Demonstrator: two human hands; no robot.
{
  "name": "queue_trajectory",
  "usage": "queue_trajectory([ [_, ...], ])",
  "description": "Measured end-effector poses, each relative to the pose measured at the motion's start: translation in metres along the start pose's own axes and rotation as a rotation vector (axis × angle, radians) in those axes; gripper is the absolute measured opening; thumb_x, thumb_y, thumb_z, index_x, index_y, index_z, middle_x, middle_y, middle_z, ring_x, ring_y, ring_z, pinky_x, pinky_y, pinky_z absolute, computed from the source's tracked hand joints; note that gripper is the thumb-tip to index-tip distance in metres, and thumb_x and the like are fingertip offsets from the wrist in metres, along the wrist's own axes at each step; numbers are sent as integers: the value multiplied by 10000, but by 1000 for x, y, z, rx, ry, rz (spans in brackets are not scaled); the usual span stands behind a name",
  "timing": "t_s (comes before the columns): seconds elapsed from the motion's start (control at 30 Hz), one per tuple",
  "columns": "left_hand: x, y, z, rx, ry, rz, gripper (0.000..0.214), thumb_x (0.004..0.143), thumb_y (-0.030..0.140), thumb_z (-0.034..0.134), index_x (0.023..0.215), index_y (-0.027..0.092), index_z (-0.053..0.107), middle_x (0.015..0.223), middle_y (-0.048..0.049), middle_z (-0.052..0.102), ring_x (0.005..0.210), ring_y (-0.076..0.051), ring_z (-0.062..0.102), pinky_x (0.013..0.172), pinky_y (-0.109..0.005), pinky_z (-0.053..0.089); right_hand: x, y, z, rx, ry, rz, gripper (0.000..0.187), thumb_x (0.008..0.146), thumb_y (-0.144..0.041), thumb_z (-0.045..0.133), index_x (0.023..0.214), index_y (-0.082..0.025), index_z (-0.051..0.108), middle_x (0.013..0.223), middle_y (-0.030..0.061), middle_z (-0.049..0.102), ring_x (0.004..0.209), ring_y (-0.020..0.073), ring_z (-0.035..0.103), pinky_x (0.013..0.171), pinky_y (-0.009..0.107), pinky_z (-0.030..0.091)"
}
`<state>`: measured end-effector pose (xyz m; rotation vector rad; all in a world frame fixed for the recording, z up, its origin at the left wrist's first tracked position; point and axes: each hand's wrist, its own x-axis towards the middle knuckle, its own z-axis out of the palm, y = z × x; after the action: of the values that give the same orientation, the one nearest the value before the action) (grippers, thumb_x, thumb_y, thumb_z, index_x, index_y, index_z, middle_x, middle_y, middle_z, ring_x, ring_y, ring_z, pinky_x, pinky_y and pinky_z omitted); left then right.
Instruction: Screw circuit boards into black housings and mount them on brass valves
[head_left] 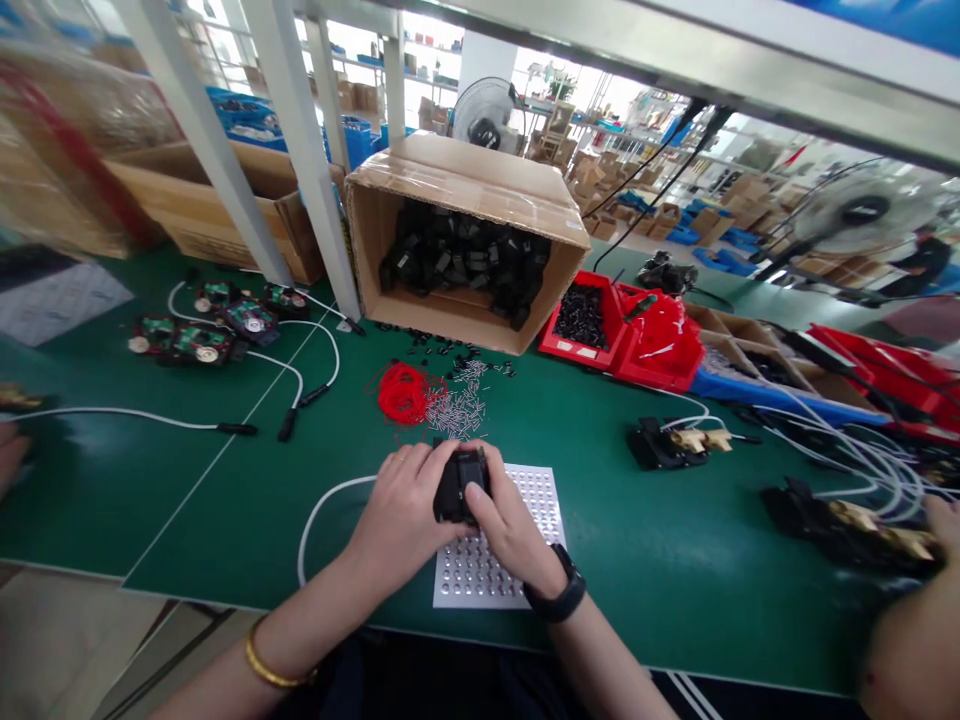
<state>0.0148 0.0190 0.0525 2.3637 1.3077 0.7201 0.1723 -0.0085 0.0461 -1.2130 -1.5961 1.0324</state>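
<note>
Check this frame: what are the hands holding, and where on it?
Both hands grip one small black plastic part above the perforated tray: left hand on its left side, right hand on its right.

A green bench (225, 500) carries a tipped cardboard box (465, 235) far centre, with red bins (622, 340) to its right. A perforated metal plate (495, 560) lies near; circuit boards (217, 325) sit far left.

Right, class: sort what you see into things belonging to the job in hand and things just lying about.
In hand: left hand, right hand, black plug housing, white cable, perforated metal tray.

Lying about: cardboard box of black parts, red wire coil, circuit boards, red bins.
</note>
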Motion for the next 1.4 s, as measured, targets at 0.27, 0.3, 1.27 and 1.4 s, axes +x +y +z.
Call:
queue_trajectory([
  [0.27,1,-26,18,-545,-11,-120,608,605,180,707,1155,238,453,1141,-65,529,1055,-270,505,922,-418,393,0,4,13,-36,80,156,544,825,-370,551,1301,-186,361,1243,124,493,1090,251,514,913,396,426],
  [0.3,0,-31,21,-639,3,-158,621,601,182,714,1153,229,432,1156,-71,513,1068,-265,506,927,-406,399,-1,7,15,104,66,198,520,816,-389,569,1266,-191,399,1184,109,537,984,222,570,824,354,478],
  [1.27,8,-52,31,-1064,-127,-467,429,749,444,618,1031,122,634,890,-63,667,737,-173,577,629,-241,450,-1,38,-31,-560,83,298,656,718,-254,678,1316,-193,416,1320,122,479,1153,275,498,933,407,426],
  [1.4,7,-51,32,-1115,-97,-535,491,714,467,640,1050,109,628,841,-61,674,655,-154,568,566,-221,432,2,43,-40,-844,-137,309,629,783,-212,611,1359,-229,358,1282,99,490,1045,238,571,845,333,459],
])
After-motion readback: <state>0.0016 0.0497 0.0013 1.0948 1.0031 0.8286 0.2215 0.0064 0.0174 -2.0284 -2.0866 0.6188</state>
